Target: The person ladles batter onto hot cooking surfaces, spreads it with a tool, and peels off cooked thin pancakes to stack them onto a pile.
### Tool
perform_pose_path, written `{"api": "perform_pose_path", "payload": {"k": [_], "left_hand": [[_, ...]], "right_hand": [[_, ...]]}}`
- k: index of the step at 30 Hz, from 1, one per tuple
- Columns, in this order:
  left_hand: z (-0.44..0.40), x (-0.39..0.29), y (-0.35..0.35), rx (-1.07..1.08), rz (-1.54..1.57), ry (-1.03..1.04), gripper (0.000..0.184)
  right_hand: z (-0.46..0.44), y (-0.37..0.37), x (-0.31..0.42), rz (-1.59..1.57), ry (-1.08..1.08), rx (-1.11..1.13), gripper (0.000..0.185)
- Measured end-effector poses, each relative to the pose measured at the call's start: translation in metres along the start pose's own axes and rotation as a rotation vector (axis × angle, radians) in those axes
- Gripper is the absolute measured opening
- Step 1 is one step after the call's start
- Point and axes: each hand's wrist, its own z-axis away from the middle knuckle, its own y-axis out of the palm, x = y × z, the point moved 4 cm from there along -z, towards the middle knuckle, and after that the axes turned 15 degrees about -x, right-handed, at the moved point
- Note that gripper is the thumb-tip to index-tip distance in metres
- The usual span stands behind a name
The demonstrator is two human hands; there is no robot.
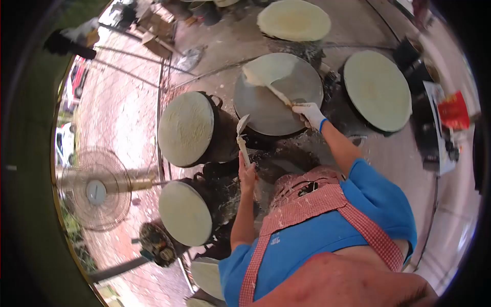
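Cream batter coats part of the grey griddle; right of the griddle, a pale yellow-green round; below it, a red-and-white checked apron over a blue shirt.

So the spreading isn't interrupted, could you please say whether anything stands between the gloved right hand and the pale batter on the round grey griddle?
Nothing visible does: only the pale long-handled tool, held by the gloved right hand, reaches to the pale batter. The long pale spoon in the left hand is off to the left.
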Motion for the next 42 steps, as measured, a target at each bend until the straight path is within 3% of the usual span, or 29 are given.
{"api": "perform_pose_path", "payload": {"k": [2,4,5,6,7,8,10,13,14,15,17,19,21,22,23,25,26,27,30,34,35,37,39,40,42], "left_hand": [[0.012,-0.012,0.0,0.024,0.046,-0.093,0.07],[0.036,-0.017,-0.016,-0.029,0.063,-0.112,0.069],[0.038,-0.019,-0.015,-0.04,0.082,-0.13,0.067],[0.037,-0.02,-0.012,-0.054,0.082,-0.115,0.067],[0.045,-0.011,-0.011,-0.09,0.137,-0.241,0.067],[0.053,-0.003,-0.012,-0.125,0.195,-0.368,0.068],[0.062,0.001,-0.011,-0.101,0.217,-0.397,0.067],[0.095,0.011,-0.015,-0.129,0.245,-0.451,0.064],[0.1,0.011,-0.016,-0.175,0.233,-0.475,0.063],[0.1,0.01,-0.014,-0.184,0.232,-0.47,0.063],[0.114,0.014,-0.007,-0.176,0.36,-0.586,0.059],[0.114,0.038,-0.007,-0.159,0.386,-0.556,0.059],[0.119,0.043,-0.001,-0.235,0.44,-0.676,0.06],[0.125,0.042,0.0,-0.24,0.485,-0.669,0.06],[0.133,0.04,0.001,-0.249,0.499,-0.665,0.06],[0.14,0.033,0.0,-0.29,0.407,-0.677,0.057],[0.143,0.037,-0.001,-0.3,0.4,-0.682,0.057],[0.144,0.045,-0.002,-0.318,0.415,-0.676,0.055],[0.148,0.054,-0.001,-0.348,0.496,-0.712,0.05],[0.153,0.06,-0.004,-0.396,0.579,-0.736,0.048],[0.157,0.066,-0.004,-0.403,0.597,-0.729,0.048],[0.166,0.077,-0.01,-0.445,0.68,-0.73,0.051],[0.174,0.066,-0.01,-0.45,0.67,-0.751,0.046],[0.175,0.064,-0.008,-0.457,0.692,-0.749,0.041],[0.18,0.062,-0.013,-0.484,0.697,-0.751,0.037]], "right_hand": [[0.022,0.002,0.045,0.168,0.01,0.124,0.022],[-0.015,-0.042,0.049,0.229,0.028,0.143,0.028],[-0.006,-0.054,0.076,0.197,0.066,0.043,0.026],[-0.022,-0.051,0.076,0.166,0.051,0.011,0.024],[-0.033,-0.049,0.068,0.142,0.056,-0.025,0.022],[-0.03,-0.036,0.061,0.202,0.091,0.037,0.02],[-0.015,-0.019,0.056,0.278,0.184,0.219,0.02],[-0.023,-0.045,0.077,0.382,0.253,0.302,0.026],[-0.042,-0.055,0.087,0.433,0.127,0.259,0.033],[-0.07,-0.052,0.088,0.366,0.182,0.098,0.034],[-0.094,-0.039,0.105,0.279,0.038,0.195,0.03],[-0.093,-0.027,0.092,0.415,0.093,0.245,0.029],[-0.085,-0.031,0.061,0.593,0.205,0.364,0.028],[-0.061,-0.037,0.079,0.499,0.329,0.421,0.022],[-0.069,-0.041,0.08,0.511,0.323,0.432,0.022],[-0.098,-0.052,0.092,0.463,0.104,0.361,0.021],[-0.113,-0.044,0.103,0.564,0.207,0.269,0.022],[-0.132,-0.033,0.102,0.405,0.131,0.317,0.029],[-0.122,-0.002,0.096,0.582,0.156,0.469,0.029],[-0.088,-0.032,0.084,0.692,0.293,0.555,0.031],[-0.099,-0.041,0.083,0.622,0.285,0.579,0.031],[-0.137,-0.026,0.085,0.495,0.057,0.552,0.028],[-0.156,0.007,0.102,0.576,0.139,0.43,0.028],[-0.135,0.028,0.125,0.616,0.002,0.479,0.028],[-0.133,0.028,0.111,0.701,0.041,0.611,0.029]]}}
